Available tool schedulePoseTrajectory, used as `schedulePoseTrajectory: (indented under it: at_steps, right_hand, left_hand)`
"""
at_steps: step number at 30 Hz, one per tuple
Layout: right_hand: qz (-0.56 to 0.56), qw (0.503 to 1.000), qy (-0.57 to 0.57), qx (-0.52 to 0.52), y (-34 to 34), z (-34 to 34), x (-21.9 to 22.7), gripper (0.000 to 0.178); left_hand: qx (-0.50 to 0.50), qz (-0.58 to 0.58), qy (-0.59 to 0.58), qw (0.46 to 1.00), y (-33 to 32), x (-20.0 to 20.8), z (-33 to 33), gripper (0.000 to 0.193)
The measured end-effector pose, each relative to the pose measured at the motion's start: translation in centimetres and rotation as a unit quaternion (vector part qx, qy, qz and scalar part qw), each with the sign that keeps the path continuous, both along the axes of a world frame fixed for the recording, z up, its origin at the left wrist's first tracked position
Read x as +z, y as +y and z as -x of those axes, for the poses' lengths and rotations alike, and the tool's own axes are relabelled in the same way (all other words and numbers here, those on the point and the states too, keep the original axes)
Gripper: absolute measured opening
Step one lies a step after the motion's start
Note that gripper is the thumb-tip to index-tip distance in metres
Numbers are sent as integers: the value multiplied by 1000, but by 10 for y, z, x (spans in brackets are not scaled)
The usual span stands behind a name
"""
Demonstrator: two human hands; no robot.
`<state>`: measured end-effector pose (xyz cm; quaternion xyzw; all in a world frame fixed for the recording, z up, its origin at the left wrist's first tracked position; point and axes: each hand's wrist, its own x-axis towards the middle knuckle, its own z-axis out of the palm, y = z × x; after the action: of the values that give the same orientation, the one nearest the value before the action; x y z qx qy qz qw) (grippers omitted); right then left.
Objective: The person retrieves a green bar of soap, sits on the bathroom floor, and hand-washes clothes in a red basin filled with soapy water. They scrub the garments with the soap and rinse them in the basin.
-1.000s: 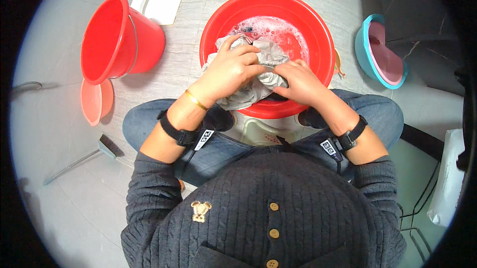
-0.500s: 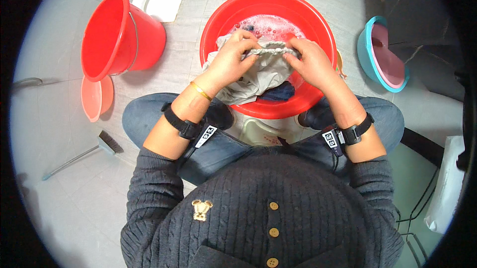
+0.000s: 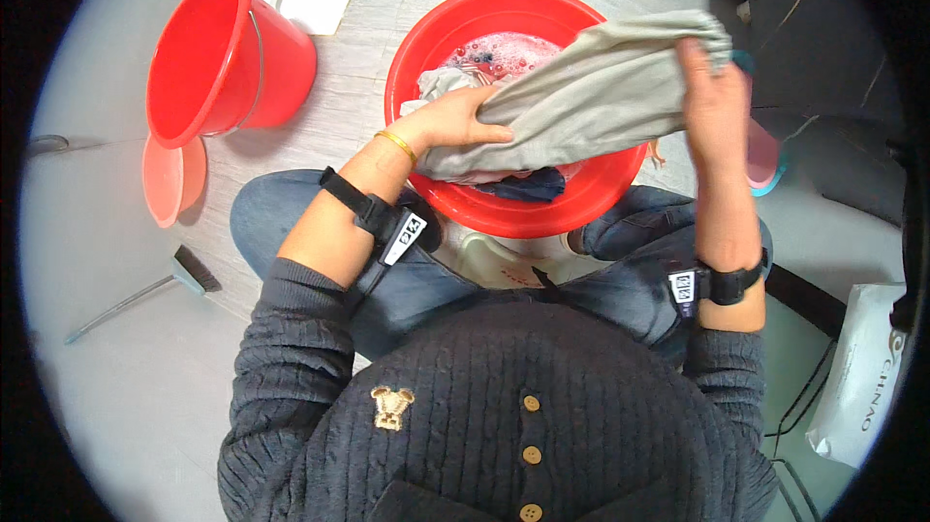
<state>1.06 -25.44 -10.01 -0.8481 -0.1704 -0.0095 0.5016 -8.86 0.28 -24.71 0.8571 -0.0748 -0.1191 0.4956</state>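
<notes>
A pale grey garment (image 3: 601, 86) with a gathered elastic edge is stretched out over a large red basin (image 3: 412, 43). My right hand (image 3: 715, 101), slightly blurred, grips the gathered edge beyond the basin's right rim. Above the basin's left part, my left hand (image 3: 460, 122) holds the cloth lower down, its thumb on top and its other fingers hidden behind the fabric. Foamy, pinkish water (image 3: 504, 49) lies in the basin. Dark blue cloth (image 3: 528, 186) rests at its near side, and more pale cloth is bunched at the left.
Left of the basin stands a red bucket (image 3: 281, 72), with a small pink basin (image 3: 174, 178) beside it. A brush with a handle (image 3: 194, 270) lies farther left. Partly behind my right forearm are nested pink and blue basins (image 3: 765, 159). A white package (image 3: 862, 377) is at lower right.
My right hand has swung right with the garment's gathered edge, drawing the cloth out long. My left hand has let go of that edge and now grips the fabric lower down.
</notes>
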Motion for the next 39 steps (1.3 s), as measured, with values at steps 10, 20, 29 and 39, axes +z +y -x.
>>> schedulePoseTrajectory:
  at_steps: [10, 20, 29, 39]
  right_hand:
    - [-145, 969, 130, -153, -92, -47, 24, 48]
    - [-289, 895, 320, -113, -99, -71, -27, 42]
    - [-299, 834, 457, -72, -81, -79, -96, 47]
    - [281, 925, 255, 7, -94, -103, -193, 61]
  left_hand:
    - [158, 247, 35, 955, 11, -9, 0, 33]
    - [171, 453, 257, 837, 2, 5, 20, 45]
    - [100, 574, 207, 786, 8, 1, 26, 50]
    - [168, 625, 237, 725, 5, -14, 23, 41]
